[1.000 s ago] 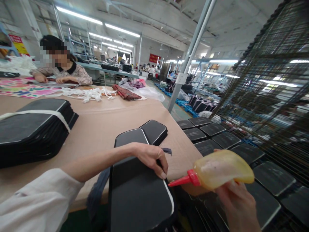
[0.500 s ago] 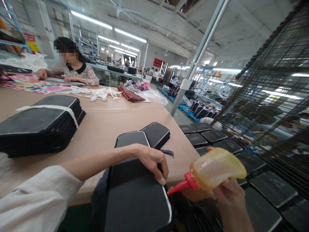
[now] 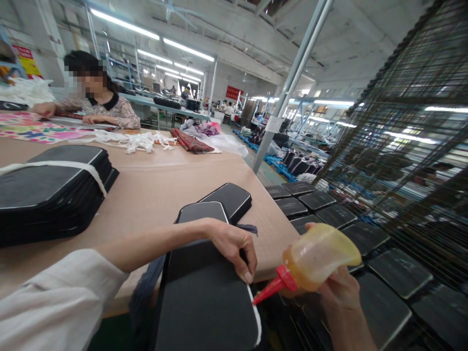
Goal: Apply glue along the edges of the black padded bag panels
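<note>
My right hand (image 3: 340, 292) is wrapped round a yellowish squeeze bottle (image 3: 318, 256) with a red nozzle, tilted down to the left. The nozzle tip touches or nearly touches the white edging (image 3: 255, 312) of a black rounded panel (image 3: 208, 297). With thumb and fingers closed, my left hand (image 3: 236, 251) grips that panel's right edge just above the tip. The panel juts over the table's front edge. Behind my forearm lie another black panel (image 3: 204, 211) and a small stack of black panels (image 3: 232, 197).
A strapped stack of black panels (image 3: 54, 190) stands on the brown table (image 3: 157, 185) at left. Across it sits a co-worker (image 3: 106, 105) by white strips (image 3: 127, 140) and patterned cloth (image 3: 32, 127). Rows of black panels (image 3: 400, 270) lie lower right, near a wire rack (image 3: 405, 122).
The bottle's nozzle tip has moved down along the white edging, away from my left fingertips. My left hand keeps its grip. The view has turned slightly right.
</note>
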A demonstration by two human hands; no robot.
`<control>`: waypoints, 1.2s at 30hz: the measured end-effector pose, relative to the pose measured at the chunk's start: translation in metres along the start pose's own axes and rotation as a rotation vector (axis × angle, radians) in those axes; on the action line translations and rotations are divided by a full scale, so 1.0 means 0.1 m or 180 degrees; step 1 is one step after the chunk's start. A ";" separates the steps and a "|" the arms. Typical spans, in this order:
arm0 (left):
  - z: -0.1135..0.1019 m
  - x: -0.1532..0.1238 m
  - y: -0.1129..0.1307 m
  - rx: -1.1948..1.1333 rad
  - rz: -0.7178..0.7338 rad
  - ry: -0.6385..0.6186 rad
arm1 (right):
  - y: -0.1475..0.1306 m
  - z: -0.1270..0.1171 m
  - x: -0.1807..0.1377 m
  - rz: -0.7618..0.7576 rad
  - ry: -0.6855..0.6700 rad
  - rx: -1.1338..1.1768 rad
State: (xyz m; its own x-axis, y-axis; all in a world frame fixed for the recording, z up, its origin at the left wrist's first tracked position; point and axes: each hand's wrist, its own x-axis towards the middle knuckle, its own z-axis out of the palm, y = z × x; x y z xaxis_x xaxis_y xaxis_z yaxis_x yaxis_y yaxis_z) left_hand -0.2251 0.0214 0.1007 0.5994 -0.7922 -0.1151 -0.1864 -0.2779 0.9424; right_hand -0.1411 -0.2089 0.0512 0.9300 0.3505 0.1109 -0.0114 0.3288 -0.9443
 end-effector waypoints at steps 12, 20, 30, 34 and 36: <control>-0.09 0.05 -0.09 -0.0125 -0.0003 0.0017 | 0.23 -0.23 0.14 0.0066 -0.0031 0.0128; -0.14 0.03 -0.22 -0.0139 0.0007 0.0142 | 0.34 -0.34 0.15 -0.0011 -0.0170 0.0237; -0.20 -0.08 -0.25 -0.0063 -0.0123 0.0503 | 0.18 -0.19 0.07 0.0013 0.0376 0.0210; -0.23 -0.16 -0.29 0.0075 -0.0082 0.0685 | 0.25 -0.26 -0.01 0.0022 0.0528 0.0019; -0.25 -0.20 -0.31 0.0192 -0.0140 0.0793 | 0.28 -0.26 -0.11 0.0090 0.0808 -0.0137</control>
State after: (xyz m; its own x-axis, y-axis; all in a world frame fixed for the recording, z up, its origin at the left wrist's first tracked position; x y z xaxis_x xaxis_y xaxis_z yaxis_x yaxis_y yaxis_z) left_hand -0.2122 0.0596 0.0821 0.7798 -0.6224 -0.0677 -0.1974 -0.3471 0.9168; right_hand -0.1417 -0.2264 0.0154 0.9920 0.1260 0.0080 -0.0282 0.2824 -0.9589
